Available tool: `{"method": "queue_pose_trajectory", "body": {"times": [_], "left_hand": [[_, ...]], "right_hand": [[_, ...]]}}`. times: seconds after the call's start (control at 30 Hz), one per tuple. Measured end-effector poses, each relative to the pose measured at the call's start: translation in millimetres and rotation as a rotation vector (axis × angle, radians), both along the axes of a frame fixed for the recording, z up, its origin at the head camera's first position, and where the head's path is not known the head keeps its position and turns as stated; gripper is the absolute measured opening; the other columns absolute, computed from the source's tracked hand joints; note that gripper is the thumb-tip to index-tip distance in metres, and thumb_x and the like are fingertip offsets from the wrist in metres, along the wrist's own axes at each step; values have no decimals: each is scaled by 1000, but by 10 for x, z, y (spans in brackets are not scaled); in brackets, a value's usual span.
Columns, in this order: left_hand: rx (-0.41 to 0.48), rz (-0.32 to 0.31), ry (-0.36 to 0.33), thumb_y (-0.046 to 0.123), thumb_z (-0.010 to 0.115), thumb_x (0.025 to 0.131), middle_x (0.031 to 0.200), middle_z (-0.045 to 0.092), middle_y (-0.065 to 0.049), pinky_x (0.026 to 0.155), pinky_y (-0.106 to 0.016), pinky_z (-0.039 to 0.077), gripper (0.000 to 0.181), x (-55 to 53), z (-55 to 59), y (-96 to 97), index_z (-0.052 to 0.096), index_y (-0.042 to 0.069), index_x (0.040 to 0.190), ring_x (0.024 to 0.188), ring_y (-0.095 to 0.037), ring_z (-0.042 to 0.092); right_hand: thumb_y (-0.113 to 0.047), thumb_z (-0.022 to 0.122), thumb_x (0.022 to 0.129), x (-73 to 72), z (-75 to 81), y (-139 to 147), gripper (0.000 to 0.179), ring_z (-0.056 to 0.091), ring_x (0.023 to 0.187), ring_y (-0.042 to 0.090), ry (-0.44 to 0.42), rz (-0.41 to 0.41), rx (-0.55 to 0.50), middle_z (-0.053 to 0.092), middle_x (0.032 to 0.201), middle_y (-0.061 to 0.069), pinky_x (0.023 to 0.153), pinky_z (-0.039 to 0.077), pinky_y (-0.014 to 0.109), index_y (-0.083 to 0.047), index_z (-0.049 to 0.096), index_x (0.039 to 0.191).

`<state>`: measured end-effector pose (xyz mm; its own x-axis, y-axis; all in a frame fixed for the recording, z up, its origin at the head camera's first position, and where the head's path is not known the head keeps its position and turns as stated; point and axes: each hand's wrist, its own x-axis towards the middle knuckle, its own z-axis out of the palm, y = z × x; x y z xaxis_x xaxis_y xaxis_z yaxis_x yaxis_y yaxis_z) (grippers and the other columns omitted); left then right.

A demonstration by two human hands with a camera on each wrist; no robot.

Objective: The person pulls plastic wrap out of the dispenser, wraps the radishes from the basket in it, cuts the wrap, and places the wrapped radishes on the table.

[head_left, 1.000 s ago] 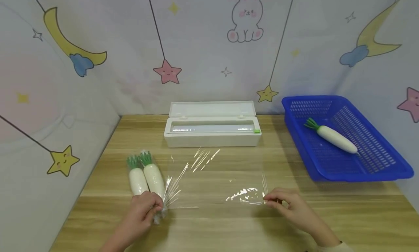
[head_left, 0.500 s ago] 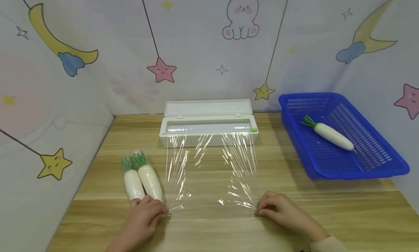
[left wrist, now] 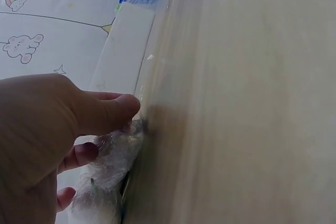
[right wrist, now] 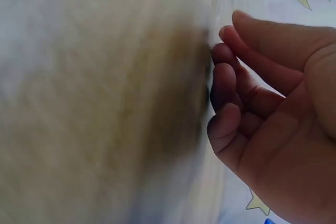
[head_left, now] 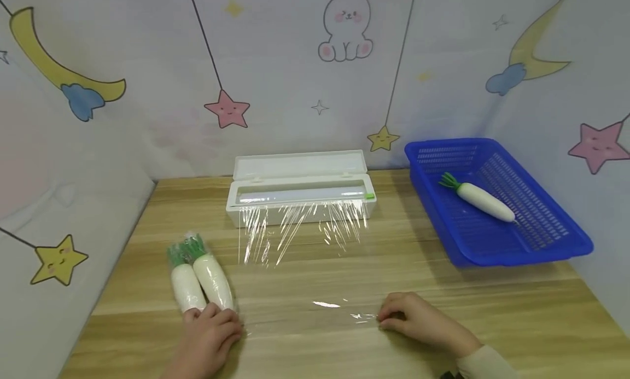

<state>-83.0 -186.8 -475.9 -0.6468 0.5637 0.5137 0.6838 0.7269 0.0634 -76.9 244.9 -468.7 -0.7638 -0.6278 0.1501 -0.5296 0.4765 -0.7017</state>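
A clear sheet of cling film (head_left: 326,304) stretches from the roll (head_left: 305,193) in the open white dispenser box (head_left: 300,164) toward the front of the wooden table. At its near left corner my left hand (head_left: 209,335) pinches the edge between thumb and forefinger. My right hand (head_left: 418,321) pinches the near right corner, its other fingers curled in the right wrist view. Two wrapped white radishes (head_left: 213,280) with green tops lie side by side at left, their lower ends behind my left hand. In the left wrist view, crumpled wrap (left wrist: 113,156) shows just below the thumb.
A blue plastic basket (head_left: 521,261) stands at the right with one unwrapped white radish (head_left: 484,200) in it. A green slider (head_left: 369,196) sits at the box's right end. A printed cloth backdrop (head_left: 290,67) rises behind and beside the table.
Both hands have drawn the film toward the table's near side and lowered it close to the wood. The sheet now lies flatter, and the head view has shifted slightly to the right.
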Motion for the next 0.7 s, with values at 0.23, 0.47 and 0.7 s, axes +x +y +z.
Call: {"method": "queue_pose_trajectory", "body": {"times": [0.23, 0.47, 0.7], "left_hand": [[3, -13, 25, 27, 72, 66, 83, 60, 17, 68, -37, 27, 6, -34, -74, -16, 67, 26, 71, 78, -8, 47], [43, -33, 30, 46, 50, 89, 83, 59, 18, 66, -36, 27, 31, -67, -150, -43, 66, 27, 71, 77, -7, 46], [18, -14, 42, 41, 62, 77, 82, 58, 19, 65, -36, 28, 16, -73, -161, -37, 67, 28, 70, 77, -6, 47]], "right_hand": [[-14, 67, 90, -138, 299, 178, 9, 53, 77, -4, -11, -41, 20, 68, 87, -4, 63, 47, 22, -8, 72, 95], [-8, 60, 95, -479, 1096, 640, 15, 60, 82, 1, -78, -229, -18, 69, 93, -3, 70, 52, 24, -3, 68, 106], [-30, 56, 98, -1039, 1701, 1257, 37, 57, 88, -1, -91, -561, 123, 66, 102, -11, 74, 48, 20, -3, 61, 123]]}}
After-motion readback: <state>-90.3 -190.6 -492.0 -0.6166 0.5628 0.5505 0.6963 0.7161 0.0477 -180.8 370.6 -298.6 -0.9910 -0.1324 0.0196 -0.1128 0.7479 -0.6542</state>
